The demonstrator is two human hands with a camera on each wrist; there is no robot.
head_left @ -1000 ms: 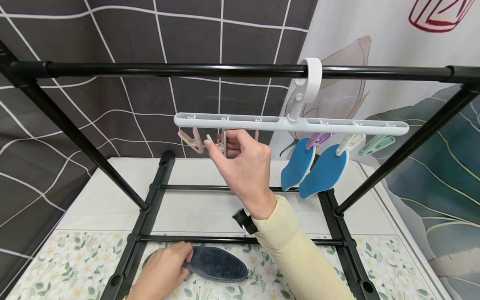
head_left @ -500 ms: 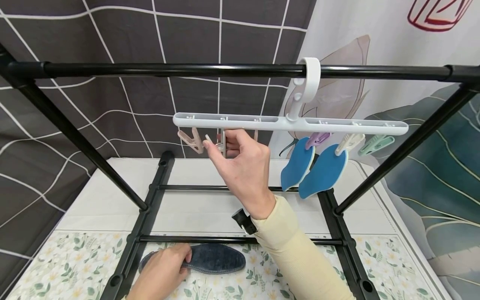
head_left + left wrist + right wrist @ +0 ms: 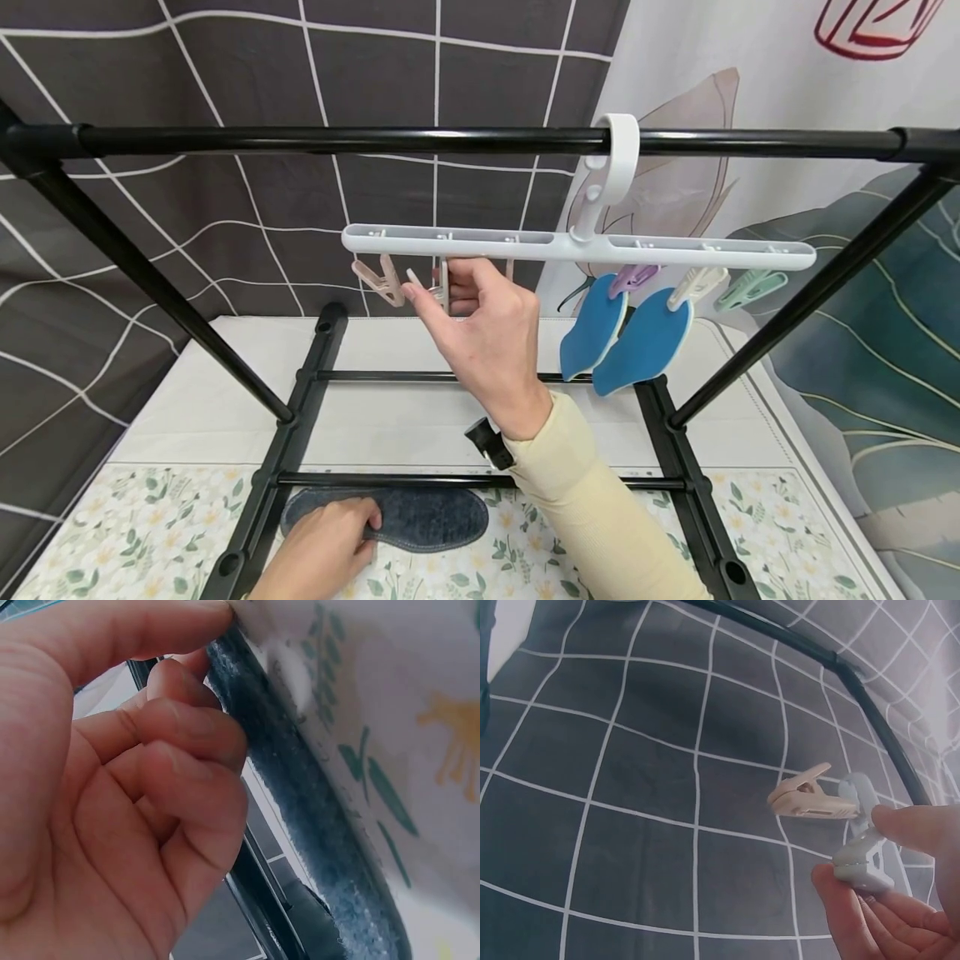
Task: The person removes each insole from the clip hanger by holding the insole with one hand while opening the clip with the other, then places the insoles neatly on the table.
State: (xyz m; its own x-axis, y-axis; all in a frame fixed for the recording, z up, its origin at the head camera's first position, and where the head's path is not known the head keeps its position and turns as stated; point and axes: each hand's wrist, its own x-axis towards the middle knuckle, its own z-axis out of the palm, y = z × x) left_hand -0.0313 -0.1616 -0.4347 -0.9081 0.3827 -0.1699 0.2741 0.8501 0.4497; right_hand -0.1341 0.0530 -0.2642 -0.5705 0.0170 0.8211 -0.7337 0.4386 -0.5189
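Note:
My right hand (image 3: 491, 333) pinches a pale grey-white clothespin (image 3: 864, 862) under the left half of a white clip hanger (image 3: 465, 243). Just left of it hangs a beige clothespin (image 3: 381, 279), apart from my fingers. Low in the head view my left hand (image 3: 330, 542) holds a dark blue fuzzy insole (image 3: 431, 518) between thumb and fingers near one end. The insole's long edge (image 3: 307, 802) shows in the left wrist view, with the other fingers curled beside it. Two bright blue insoles (image 3: 643, 346) hang from the hanger's right half, on a purple clothespin (image 3: 633, 279) and a cream clothespin (image 3: 697, 286).
The hanger hooks over the top bar (image 3: 337, 140) of a black rack. A lower crossbar (image 3: 405, 479) passes just behind the held insole. A green clothespin (image 3: 752, 289) hangs at the hanger's right end. Flowered cloth (image 3: 157, 525) covers the front surface; a grey checked curtain (image 3: 262, 75) hangs behind.
The dark insole has shifted a little up and levelled out, turning more of its face toward the head view. My right hand keeps its place on the clothespin.

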